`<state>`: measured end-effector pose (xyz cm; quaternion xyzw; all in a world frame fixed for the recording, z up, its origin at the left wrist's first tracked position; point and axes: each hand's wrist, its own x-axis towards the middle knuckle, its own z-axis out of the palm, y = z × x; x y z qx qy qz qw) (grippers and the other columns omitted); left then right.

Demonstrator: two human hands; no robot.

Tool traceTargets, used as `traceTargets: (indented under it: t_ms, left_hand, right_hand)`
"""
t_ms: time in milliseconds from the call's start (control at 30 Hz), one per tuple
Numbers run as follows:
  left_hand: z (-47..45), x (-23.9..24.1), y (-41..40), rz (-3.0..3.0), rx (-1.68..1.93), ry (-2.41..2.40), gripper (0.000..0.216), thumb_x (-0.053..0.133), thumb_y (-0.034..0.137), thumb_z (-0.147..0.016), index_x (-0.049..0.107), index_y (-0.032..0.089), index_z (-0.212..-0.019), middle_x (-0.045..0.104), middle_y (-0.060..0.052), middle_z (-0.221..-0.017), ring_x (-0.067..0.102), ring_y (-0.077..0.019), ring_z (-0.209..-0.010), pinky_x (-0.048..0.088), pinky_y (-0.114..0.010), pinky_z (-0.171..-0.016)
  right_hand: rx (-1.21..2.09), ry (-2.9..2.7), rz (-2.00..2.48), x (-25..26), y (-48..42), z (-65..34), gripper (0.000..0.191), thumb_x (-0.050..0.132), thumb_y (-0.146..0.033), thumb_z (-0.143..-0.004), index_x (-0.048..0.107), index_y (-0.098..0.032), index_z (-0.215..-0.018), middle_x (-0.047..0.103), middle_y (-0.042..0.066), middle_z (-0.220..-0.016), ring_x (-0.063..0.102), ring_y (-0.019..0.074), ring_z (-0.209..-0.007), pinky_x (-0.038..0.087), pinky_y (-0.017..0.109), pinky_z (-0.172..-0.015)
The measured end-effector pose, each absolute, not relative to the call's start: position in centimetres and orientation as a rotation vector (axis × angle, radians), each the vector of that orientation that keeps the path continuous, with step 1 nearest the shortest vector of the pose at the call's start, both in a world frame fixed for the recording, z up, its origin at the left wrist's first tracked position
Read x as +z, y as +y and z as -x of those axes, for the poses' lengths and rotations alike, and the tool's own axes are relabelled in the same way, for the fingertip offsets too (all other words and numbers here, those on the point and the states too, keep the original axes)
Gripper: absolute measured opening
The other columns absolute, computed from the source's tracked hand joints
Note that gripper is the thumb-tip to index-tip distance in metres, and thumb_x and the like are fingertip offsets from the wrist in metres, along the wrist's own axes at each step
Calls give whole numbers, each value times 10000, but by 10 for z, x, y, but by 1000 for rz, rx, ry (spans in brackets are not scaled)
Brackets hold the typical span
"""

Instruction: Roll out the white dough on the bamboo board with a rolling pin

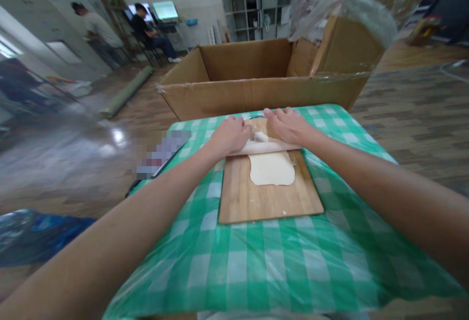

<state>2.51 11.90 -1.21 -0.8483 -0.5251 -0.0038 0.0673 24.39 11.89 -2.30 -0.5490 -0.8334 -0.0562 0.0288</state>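
A pale rolling pin lies crosswise over a flat sheet of white dough on a wooden board. My left hand is on the pin's left part, its fingers bent down over the far side. On the right part rests the heel of my right hand, its fingers stretched forward past the pin. Between the hands, a small raised piece of white dough shows just beyond the pin. The pin's ends are partly covered by my hands.
The board stands on a table with a green-and-white checked cloth. A blurred-out flat object lies at the table's left edge. Beyond the table is a large open cardboard box with plastic wrap. Two people are at the far left back.
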Motion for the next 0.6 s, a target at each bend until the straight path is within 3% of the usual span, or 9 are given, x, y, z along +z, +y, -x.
traceTargets:
  t_ms: [167, 333, 467, 600]
  left_hand:
    - [-27, -7, 128, 2446, -382, -1842, 476, 335, 348, -1063, 767, 152, -1021, 772, -159, -1063, 694, -275, -1005, 511, -376, -923]
    - [-29, -7, 136, 2452, -438, -1823, 456, 363, 349, -1049, 770, 152, -993, 770, -166, -1032, 698, -276, -956, 510, -381, -894]
    - [-29, -12, 137, 2543, -344, -1686, 425, 380, 359, -1045, 742, 145, -1104, 730, -165, -1144, 662, -287, -1104, 493, -401, -992]
    - [-25, -11, 124, 2630, -162, -1414, 387, 379, 327, -1051, 713, 155, -1147, 631, -191, -1334, 507, -351, -1348, 398, -500, -1138]
  right_hand:
    - [-266, -2527, 1687, -17, 119, -243, 627, 45, -340, -1116, 313, -138, -1645, 587, 245, -1381, 510, 403, -1226, 419, 521, -962]
    - [-343, -2574, 1669, -18, 114, -242, 613, 85, -243, -1094, 299, -87, -1646, 588, 281, -1358, 514, 412, -1192, 410, 525, -940]
    - [-385, -2600, 1691, -19, 106, -241, 609, 95, -225, -1092, 282, -86, -1655, 587, 282, -1371, 536, 418, -1201, 422, 519, -931]
    - [-348, -2595, 1712, -18, 93, -239, 614, 75, -302, -1115, 318, -133, -1653, 588, 269, -1405, 545, 427, -1242, 424, 549, -960]
